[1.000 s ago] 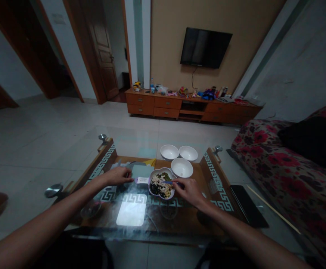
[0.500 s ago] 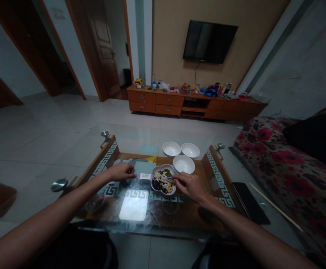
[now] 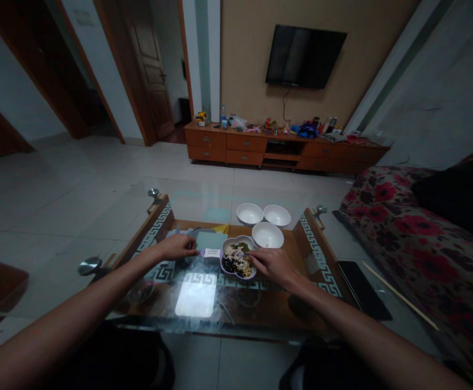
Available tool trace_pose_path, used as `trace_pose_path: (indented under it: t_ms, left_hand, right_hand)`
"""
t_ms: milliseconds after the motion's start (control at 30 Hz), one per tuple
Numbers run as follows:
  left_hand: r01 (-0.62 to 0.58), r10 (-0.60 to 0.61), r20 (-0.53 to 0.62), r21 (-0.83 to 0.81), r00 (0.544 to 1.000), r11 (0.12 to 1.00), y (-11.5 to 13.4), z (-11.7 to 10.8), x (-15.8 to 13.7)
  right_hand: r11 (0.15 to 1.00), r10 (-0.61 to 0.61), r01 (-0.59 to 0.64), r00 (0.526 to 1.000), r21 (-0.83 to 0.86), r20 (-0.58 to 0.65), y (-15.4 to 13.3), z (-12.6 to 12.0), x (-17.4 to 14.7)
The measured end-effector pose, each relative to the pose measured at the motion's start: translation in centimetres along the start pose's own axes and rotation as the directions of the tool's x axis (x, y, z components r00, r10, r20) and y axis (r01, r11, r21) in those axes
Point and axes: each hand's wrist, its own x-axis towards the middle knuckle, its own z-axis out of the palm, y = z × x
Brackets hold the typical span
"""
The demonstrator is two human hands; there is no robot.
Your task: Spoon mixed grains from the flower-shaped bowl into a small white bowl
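1. Dim living-room light falls on the glass-topped bench (image 3: 203, 200) with its patterned wooden frame, where you are working.
2. Your lobed white dish of mixed dark, pale and green beans (image 3: 237, 260) sits near the bench's middle, just in front of three empty round white bowls (image 3: 267, 234).
3. Your right hand (image 3: 272, 265) rests at the dish's right rim, fingers (image 3: 256, 258) pinched over the beans; what they grip is too small to tell.
4. Your left hand (image 3: 176, 247) lies loosely curled on the glass, beside a grey-green card (image 3: 211, 240) and a small white label (image 3: 212, 253) touching the dish.
5. Right of you, a dark flat phone (image 3: 362, 290) lies near the red floral sofa (image 3: 419, 227).
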Motion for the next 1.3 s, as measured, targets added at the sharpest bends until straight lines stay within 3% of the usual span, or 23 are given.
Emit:
trace_pose_path:
  t_ms: [300,500,733,1000,1167,1300]
  left_hand:
    - [0.005,-0.005,0.006,-0.003,1.0,1.0,0.4,-0.3,-0.5]
    - [-0.004,0.004,0.002,0.008,1.0,1.0,0.3,-0.3,-0.5]
    - [-0.013,0.013,0.007,0.006,1.0,1.0,-0.1,-0.1,-0.2]
    - [-0.018,0.018,0.009,-0.012,1.0,1.0,0.0,-0.2,-0.3]
    - [-0.023,0.023,-0.007,-0.023,1.0,0.999,-0.3,-0.1,-0.3]
    - [-0.075,0.073,-0.034,-0.06,0.997,0.995,0.3,-0.3,-0.7]
  right_hand:
    - [0.998,0.065,-0.065,0.994,0.012,-0.088,0.1,-2.1,0.5]
    - [0.981,0.193,-0.196,0.944,0.015,-0.268,2.8,-4.5,0.3]
    - [0.956,0.291,-0.287,0.903,0.059,-0.317,5.1,-5.4,-0.1]
    - [0.968,0.241,-0.208,0.923,0.14,-0.3,3.7,-5.1,0.3]
    - [0.968,0.154,-0.093,0.953,0.233,-0.26,2.7,-5.0,0.6]
    - [0.983,0.056,-0.024,0.982,0.179,-0.18,2.1,-4.9,0.6]
